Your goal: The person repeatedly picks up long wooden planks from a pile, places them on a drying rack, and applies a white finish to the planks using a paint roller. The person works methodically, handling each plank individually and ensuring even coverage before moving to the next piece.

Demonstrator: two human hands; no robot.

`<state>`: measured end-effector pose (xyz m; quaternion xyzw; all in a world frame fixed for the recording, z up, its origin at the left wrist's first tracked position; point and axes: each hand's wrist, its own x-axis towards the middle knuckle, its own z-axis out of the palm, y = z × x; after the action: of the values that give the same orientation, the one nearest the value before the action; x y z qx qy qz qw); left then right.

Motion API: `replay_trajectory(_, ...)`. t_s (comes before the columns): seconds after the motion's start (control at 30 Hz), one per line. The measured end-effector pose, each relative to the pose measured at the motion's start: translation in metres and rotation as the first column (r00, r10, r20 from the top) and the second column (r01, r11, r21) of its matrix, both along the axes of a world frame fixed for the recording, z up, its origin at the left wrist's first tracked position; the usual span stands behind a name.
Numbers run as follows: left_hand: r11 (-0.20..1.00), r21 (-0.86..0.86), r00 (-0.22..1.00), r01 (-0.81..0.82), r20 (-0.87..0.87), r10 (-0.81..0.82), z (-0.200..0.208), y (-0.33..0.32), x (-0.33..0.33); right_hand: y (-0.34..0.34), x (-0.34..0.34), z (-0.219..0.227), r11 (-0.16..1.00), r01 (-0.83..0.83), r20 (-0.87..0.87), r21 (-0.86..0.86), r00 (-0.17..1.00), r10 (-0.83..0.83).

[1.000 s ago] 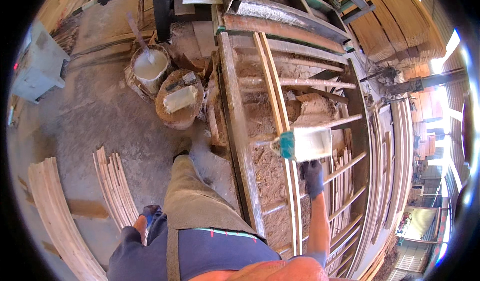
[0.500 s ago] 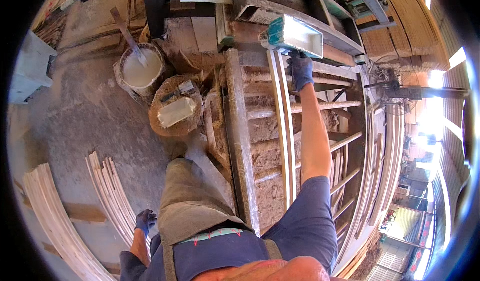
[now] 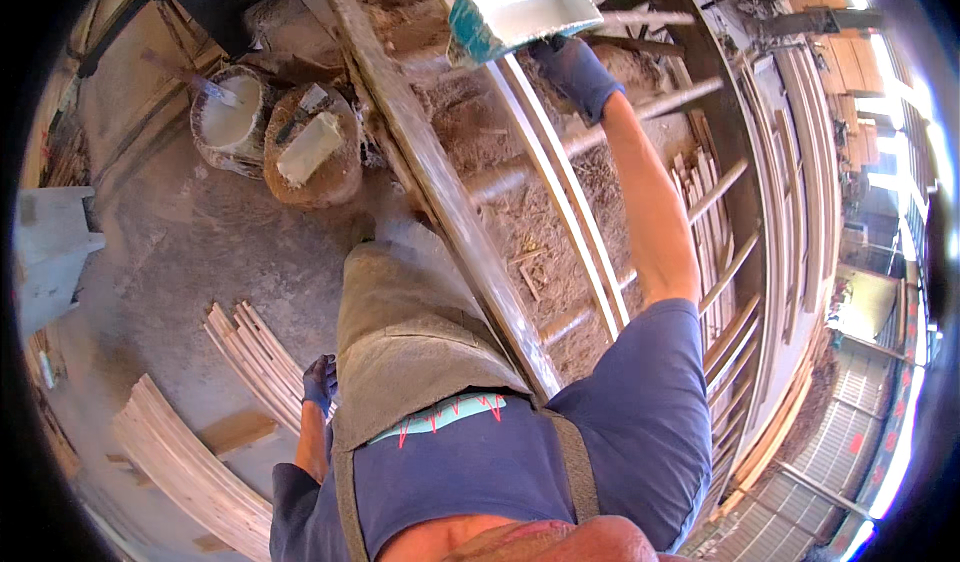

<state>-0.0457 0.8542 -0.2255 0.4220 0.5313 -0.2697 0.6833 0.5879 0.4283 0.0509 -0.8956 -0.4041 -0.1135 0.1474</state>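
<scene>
My right hand (image 3: 577,77), in a dark blue glove, is closed on the near side of a rectangular glue box (image 3: 468,30), teal outside and holding white liquid. The box sits over two long, pale wooden strips (image 3: 565,194) running side by side across the bars of a rack. Strips show both beyond the box and on my side of it. My left hand (image 3: 320,380), also gloved, hangs low by my side with loosely bent fingers and nothing visible in it. Beneath it, a bundle of wooden strips (image 3: 255,354) lies near the floor.
Left of the rack's rail (image 3: 440,187), a bucket of white liquid (image 3: 232,112) has a stirring stick in it. Beside it is a round stump (image 3: 335,177) bearing a pale block and a brush-like tool. More strips (image 3: 185,457) lie lower left; others line the right side.
The box and my right hand have come nearer along the two strips, whose far parts now show beyond it. My view has turned and shifted. My left hand still hangs low.
</scene>
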Motion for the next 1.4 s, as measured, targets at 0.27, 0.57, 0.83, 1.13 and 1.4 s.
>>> replay_trajectory(0.27, 0.986, 0.052, 0.983, 0.158, 0.086, -0.162, -0.02, -0.058, -0.098, -0.192, -0.31, 0.031, 0.937, 0.188, -0.335, -0.295, 0.898, -0.286)
replay_trajectory(0.57, 0.936, 0.321, 0.846, 0.145, 0.451, -0.286, 0.076, -0.176, -0.104, -0.404, -0.71, 0.069, 0.806, 0.392, -0.336, -0.444, 0.761, -0.555)
replay_trajectory(0.83, 0.897, 0.246, 0.862, 0.368, 0.271, -0.428, -0.002, -0.291, -0.426, -0.543, -0.896, 0.068, 0.739, 0.423, -0.288, -0.525, 0.729, -0.621)
replay_trajectory(1.13, 0.959, 0.191, 0.977, 0.212, -0.003, -0.215, 0.016, -0.432, -0.755, -0.676, -1.132, 0.087, 0.719, 0.542, -0.364, -0.435, 0.624, -0.691)
replay_trajectory(1.4, 0.854, 0.352, 0.714, 0.384, 0.473, -0.516, 0.068, -0.618, -0.852, -0.868, -1.474, 0.082, 0.611, 0.697, -0.335, -0.374, 0.513, -0.79)
